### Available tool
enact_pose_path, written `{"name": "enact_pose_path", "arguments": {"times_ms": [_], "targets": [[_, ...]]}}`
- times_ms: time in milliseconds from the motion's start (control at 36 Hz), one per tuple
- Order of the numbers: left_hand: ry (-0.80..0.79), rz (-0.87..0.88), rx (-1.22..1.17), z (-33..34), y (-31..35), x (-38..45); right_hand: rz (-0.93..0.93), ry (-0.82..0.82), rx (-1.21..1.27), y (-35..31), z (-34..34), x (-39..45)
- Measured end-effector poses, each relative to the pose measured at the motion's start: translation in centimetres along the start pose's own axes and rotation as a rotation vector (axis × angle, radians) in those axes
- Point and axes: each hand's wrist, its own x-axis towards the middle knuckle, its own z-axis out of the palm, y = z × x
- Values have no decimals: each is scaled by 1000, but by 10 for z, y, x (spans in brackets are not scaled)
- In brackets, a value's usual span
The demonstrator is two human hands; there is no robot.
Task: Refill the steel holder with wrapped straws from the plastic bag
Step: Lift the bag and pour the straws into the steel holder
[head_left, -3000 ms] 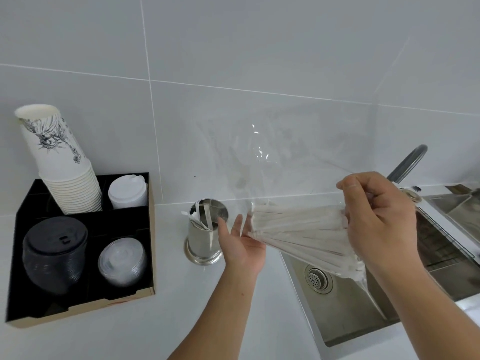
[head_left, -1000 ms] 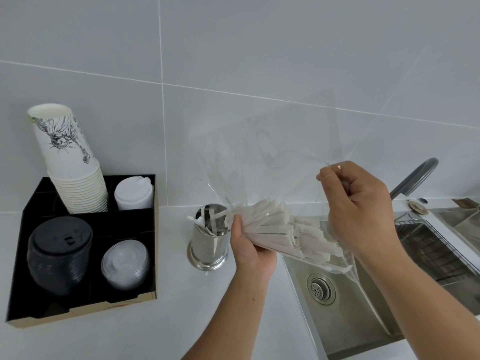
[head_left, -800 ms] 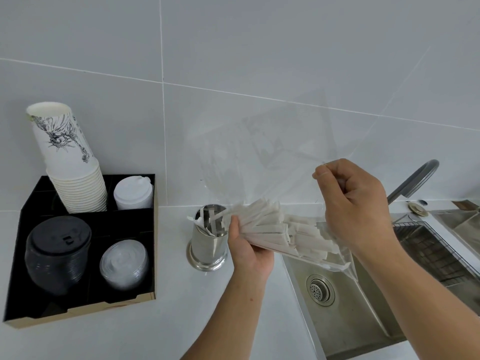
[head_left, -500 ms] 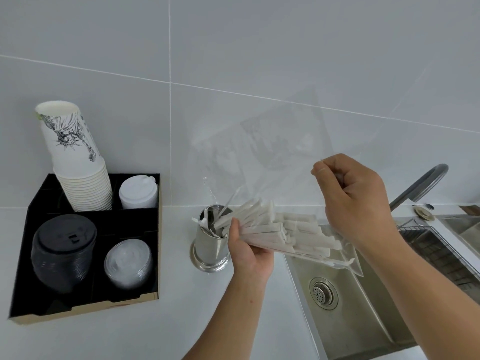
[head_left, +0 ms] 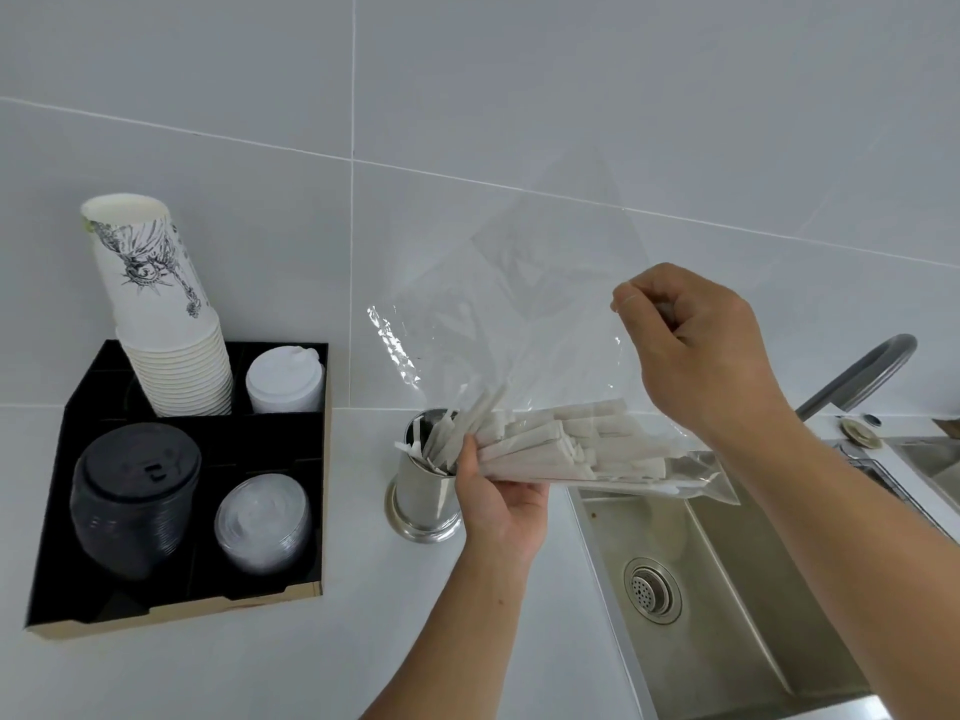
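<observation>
Stainless steel lines the sink [head_left: 727, 579] sunk into the right side of the white bench [head_left: 311, 667], its drain nearest the front edge. Just beyond, a left hand [head_left: 498, 491] curls its fingers around a bundle of wrapped straws [head_left: 550, 444], gripping them through the clear plastic bag [head_left: 519, 314], with the straw tips angled down into the mouth of the steel holder [head_left: 421, 491]. The holder stands upright on the bench just left of the sink's corner, a few straws already inside. Above the sink, a right hand [head_left: 696, 350] pinches the upper edge of the bag, fingers curled tight on the film, lifting it toward the tiled wall [head_left: 519, 96]. At the bench's left side, a black tray [head_left: 311, 459] holds black lids [head_left: 135, 491] and clear lids [head_left: 262, 517] in front, stacked paper cups [head_left: 161, 314] and white lids [head_left: 283, 379] behind. A grey tap [head_left: 862, 376] arches at the far right.
</observation>
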Motion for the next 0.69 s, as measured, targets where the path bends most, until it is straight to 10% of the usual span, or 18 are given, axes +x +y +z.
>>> {"name": "enact_pose_path", "arguments": {"times_ms": [694], "targets": [[21, -63, -49, -4, 21, 0, -10, -22, 26, -11, 15, 23]]}}
